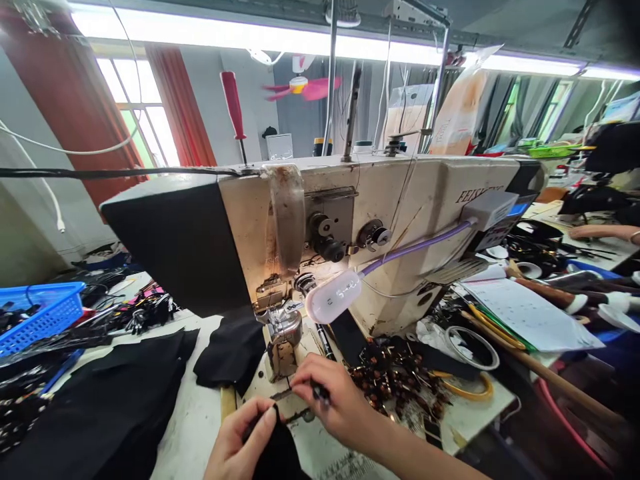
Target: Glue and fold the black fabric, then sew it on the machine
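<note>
My left hand pinches a piece of black fabric between thumb and fingers, and the cloth hangs down toward the bottom edge. Just right of it, my right hand is closed around a small dark object, mostly hidden by the fingers, whose kind I cannot make out. The fingertips are close to the bed of a white sewing machine, below its metal needle area. A second piece of black fabric lies left of the needle area.
A lit lamp on a purple flexible arm hangs above my right hand. Small dark and brassy parts are heaped at right, near a yellow ring. Black cloth and a blue basket are at left. Another person's arm shows far right.
</note>
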`<state>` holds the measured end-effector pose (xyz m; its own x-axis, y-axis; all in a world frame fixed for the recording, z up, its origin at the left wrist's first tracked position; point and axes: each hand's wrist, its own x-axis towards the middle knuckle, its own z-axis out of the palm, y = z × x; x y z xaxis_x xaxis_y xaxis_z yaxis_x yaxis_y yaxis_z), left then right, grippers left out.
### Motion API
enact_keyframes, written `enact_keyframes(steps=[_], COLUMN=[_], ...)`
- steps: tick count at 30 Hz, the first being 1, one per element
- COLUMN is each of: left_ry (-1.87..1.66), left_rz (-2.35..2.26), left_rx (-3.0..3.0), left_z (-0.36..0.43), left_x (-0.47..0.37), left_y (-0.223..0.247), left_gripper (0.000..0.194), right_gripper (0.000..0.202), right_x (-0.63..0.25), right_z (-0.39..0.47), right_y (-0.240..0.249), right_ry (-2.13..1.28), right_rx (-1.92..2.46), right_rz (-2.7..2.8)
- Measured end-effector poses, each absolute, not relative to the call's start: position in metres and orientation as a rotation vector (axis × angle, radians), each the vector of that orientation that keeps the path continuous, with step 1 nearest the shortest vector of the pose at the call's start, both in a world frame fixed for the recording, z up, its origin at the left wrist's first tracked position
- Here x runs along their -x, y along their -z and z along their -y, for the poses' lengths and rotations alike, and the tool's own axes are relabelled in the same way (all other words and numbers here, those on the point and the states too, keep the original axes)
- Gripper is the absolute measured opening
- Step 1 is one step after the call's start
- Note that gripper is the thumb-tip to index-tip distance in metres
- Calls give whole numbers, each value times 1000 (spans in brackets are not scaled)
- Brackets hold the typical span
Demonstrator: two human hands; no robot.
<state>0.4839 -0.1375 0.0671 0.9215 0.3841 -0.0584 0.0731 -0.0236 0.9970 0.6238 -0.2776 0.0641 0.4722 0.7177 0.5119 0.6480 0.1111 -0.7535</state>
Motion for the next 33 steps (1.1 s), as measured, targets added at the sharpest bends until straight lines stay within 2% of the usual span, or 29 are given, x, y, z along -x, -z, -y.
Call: enact_keyframes(steps=[3, 12, 21, 26, 33], left_ry=[-141, -142, -11, -9, -48], left_rz=[-382, -344, -365, -386, -417], left_rx=[-1363, -1473, -1444, -1475, -1360], left_z=[136, 134, 142, 138, 137], left_x=[-489, -490, -491, -490, -490], left_y=[-71, -58, -61, -69, -64], left_gripper=[40, 46, 54, 56, 51], right_gripper=[27, 29, 16, 11, 20], right_x=[-618, -625, -633, -637, -627], right_z=[286, 284, 272, 278, 284], right_y=[-76, -100, -77, -82, -93], right_ry=[-104, -11, 242, 79, -74], right_rx=[1461, 1474, 1476, 1452, 1360], right_rz=[1456, 1783, 1740, 1527, 1692])
